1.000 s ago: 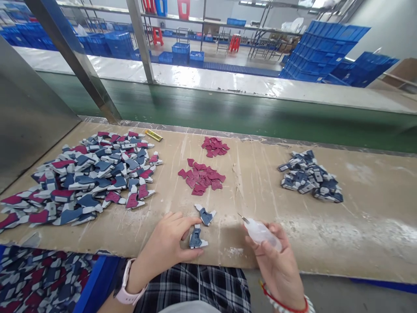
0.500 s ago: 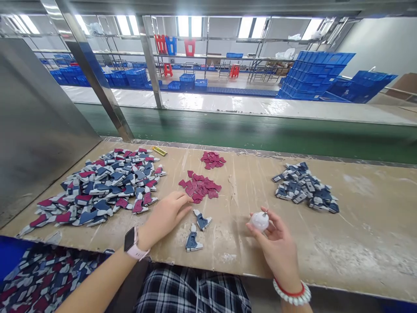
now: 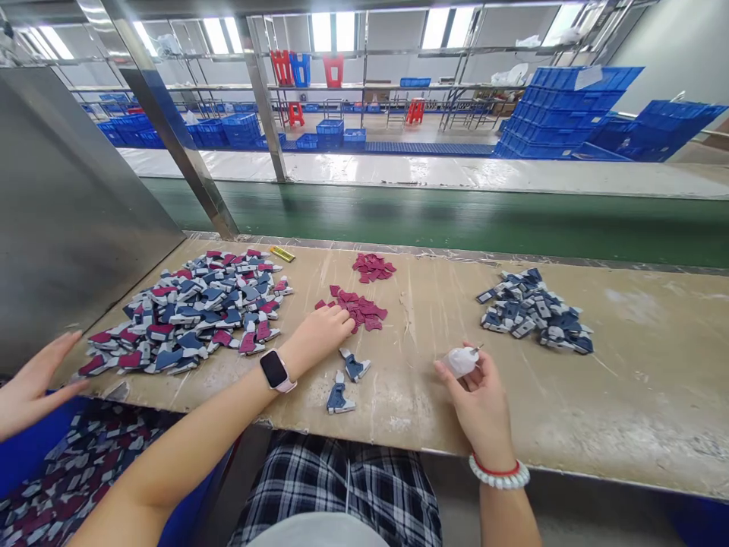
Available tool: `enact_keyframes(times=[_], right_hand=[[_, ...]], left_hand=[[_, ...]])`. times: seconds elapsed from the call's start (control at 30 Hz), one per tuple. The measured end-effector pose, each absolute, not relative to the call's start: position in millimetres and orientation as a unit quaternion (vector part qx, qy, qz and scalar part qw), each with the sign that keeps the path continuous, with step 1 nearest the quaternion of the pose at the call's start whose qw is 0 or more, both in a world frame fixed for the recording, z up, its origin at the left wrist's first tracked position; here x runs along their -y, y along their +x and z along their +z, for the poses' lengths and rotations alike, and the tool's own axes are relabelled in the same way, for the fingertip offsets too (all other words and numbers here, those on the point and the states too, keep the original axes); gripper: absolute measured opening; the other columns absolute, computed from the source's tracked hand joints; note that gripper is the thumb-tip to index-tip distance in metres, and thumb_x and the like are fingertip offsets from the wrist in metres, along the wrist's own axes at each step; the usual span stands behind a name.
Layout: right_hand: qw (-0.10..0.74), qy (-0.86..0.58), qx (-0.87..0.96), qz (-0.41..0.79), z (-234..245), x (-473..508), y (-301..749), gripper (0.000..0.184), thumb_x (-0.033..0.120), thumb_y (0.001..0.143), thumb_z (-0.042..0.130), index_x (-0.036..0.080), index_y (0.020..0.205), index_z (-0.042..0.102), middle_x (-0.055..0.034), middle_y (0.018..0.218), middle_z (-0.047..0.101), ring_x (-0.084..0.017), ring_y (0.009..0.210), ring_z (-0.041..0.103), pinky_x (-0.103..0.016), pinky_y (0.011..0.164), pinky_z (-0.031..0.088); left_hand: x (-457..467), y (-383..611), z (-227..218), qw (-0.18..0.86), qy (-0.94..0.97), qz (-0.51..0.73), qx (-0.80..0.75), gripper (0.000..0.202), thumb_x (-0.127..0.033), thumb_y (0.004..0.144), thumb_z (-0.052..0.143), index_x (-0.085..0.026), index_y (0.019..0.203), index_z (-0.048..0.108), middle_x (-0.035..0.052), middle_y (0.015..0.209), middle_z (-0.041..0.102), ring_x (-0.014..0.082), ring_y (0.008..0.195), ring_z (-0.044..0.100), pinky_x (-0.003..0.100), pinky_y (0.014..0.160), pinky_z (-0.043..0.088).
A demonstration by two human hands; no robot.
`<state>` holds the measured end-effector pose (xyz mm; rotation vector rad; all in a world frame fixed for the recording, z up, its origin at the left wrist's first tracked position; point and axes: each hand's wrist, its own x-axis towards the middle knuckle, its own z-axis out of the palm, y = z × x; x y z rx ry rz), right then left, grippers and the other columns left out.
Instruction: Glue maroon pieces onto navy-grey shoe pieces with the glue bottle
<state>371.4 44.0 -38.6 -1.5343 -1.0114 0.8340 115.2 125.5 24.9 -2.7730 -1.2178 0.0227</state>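
A long, glue-streaked surface (image 3: pixel 626 380) runs across a factory room. A small translucent squeeze bottle (image 3: pixel 460 362) with a thin metal nozzle is held right of centre, near the surface's front edge, and is clasped by the bent fingers (image 3: pixel 449 377) of the right hand (image 3: pixel 475 399). A beaded bracelet (image 3: pixel 500 475) is worn on that wrist. The left hand (image 3: pixel 322 334), with a smartwatch (image 3: pixel 275 370) on its wrist, is laid against a loose pile of crimson pieces (image 3: pixel 356 308). Its fingers are curled, but whether anything is gripped cannot be told. Two blue-and-white shoe pieces (image 3: pixel 345 384) are lying just below that hand. A smaller crimson pile (image 3: pixel 373 267) is placed farther up, and a grey-blue heap (image 3: pixel 532 311) is seen to the right. A large mixed heap (image 3: pixel 187 311) is spread at left, with a small yellow strip (image 3: pixel 282 253) beyond it. An open hand of another person (image 3: pixel 34 384) is seen at the left edge, above a blue bin of pieces (image 3: pixel 74 471). Stacked blue crates (image 3: pixel 552 114) are visible at upper right, past a green belt (image 3: pixel 456 220).
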Motion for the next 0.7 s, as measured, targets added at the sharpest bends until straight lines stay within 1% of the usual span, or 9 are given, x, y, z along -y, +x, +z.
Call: enact_keyframes(times=[0.07,0.13,0.2,0.27,0.33,0.43,0.57,0.63,0.7], right_hand=[[0.544,-0.645,0.410,0.346,-38.2,-39.4,371.0,0.074,0.052,0.067,0.075,0.021,0.127,0.045,-0.0122,0.123,0.057,-0.027,0.112,0.059,-0.049,0.102,0.043],[0.552,-0.652,0.402,0.330,-37.0,-33.3,370.3,0.076,0.052,0.067,0.075,0.021,0.129,0.042,-0.0127,0.127,0.054,-0.027,0.117,0.055,-0.050,0.105,0.041],[0.561,-0.659,0.397,0.305,-35.0,-25.6,368.7,0.073,0.052,0.070,0.073,0.021,0.129,0.043,-0.0131,0.130,0.051,-0.028,0.121,0.051,-0.051,0.106,0.040],[0.581,-0.663,0.386,0.271,-32.9,-16.7,365.6,0.064,0.050,0.073,0.070,0.022,0.125,0.046,-0.0128,0.130,0.050,-0.028,0.121,0.050,-0.052,0.104,0.040],[0.616,-0.657,0.365,0.234,-31.7,-7.7,361.6,0.054,0.046,0.076,0.069,0.022,0.121,0.050,-0.0118,0.127,0.051,-0.028,0.118,0.052,-0.053,0.103,0.041],[0.675,-0.635,0.336,0.169,-32.6,2.0,356.1,0.043,0.037,0.078,0.070,0.021,0.115,0.054,-0.0101,0.118,0.055,-0.026,0.112,0.055,-0.053,0.100,0.042],[0.734,-0.592,0.326,0.062,-33.6,5.7,351.0,0.030,0.026,0.076,0.073,0.020,0.102,0.059,-0.0069,0.103,0.057,-0.025,0.101,0.059,-0.052,0.093,0.046],[0.751,-0.568,0.337,0.003,-32.4,7.0,346.9,0.023,0.020,0.075,0.073,0.020,0.094,0.061,-0.0055,0.095,0.058,-0.024,0.095,0.060,-0.051,0.090,0.047],[0.745,-0.559,0.363,-0.035,-30.5,10.0,340.6,0.017,0.015,0.075,0.071,0.021,0.088,0.062,-0.0052,0.090,0.058,-0.024,0.090,0.060,-0.049,0.086,0.049]], left_hand=[[-123.6,120.7,24.9,0.070,-0.919,0.025,0.388,0.011,-0.008,0.091,0.051,-0.012,0.088,0.060,0.0106,0.091,0.065,0.0233,0.088,0.059,0.033,0.073,0.042],[-122.5,124.5,25.6,0.082,-0.919,0.037,0.384,0.013,-0.005,0.091,0.049,-0.011,0.088,0.060,0.0110,0.087,0.064,0.0235,0.085,0.059,0.033,0.070,0.041],[-123.1,126.3,27.0,0.090,-0.918,0.043,0.385,0.012,-0.005,0.091,0.049,-0.011,0.090,0.060,0.0113,0.087,0.064,0.0234,0.084,0.059,0.033,0.069,0.041],[-124.7,127.1,28.1,0.093,-0.917,0.047,0.385,0.011,-0.005,0.090,0.051,-0.011,0.090,0.060,0.0111,0.089,0.065,0.0226,0.086,0.059,0.032,0.070,0.041],[-125.6,128.8,27.9,0.091,-0.916,0.051,0.387,0.011,-0.004,0.088,0.053,-0.011,0.088,0.062,0.0112,0.089,0.065,0.0219,0.086,0.060,0.031,0.069,0.041],[-123.6,134.1,25.4,0.083,-0.911,0.055,0.401,0.012,-0.002,0.086,0.054,-0.009,0.084,0.064,0.0130,0.085,0.066,0.0227,0.082,0.060,0.031,0.065,0.040],[-119.0,137.2,24.1,0.062,-0.896,0.044,0.438,0.016,0.002,0.083,0.052,-0.007,0.081,0.066,0.0145,0.081,0.067,0.0229,0.078,0.061,0.030,0.064,0.040],[-117.7,132.0,26.1,0.045,-0.884,0.027,0.464,0.019,0.001,0.085,0.049,-0.007,0.082,0.066,0.0146,0.083,0.068,0.0226,0.079,0.061,0.030,0.066,0.041],[-115.7,122.2,29.5,0.020,-0.870,0.001,0.493,0.024,-0.006,0.091,0.043,-0.010,0.089,0.067,0.0127,0.088,0.070,0.0216,0.081,0.062,0.030,0.070,0.044]])
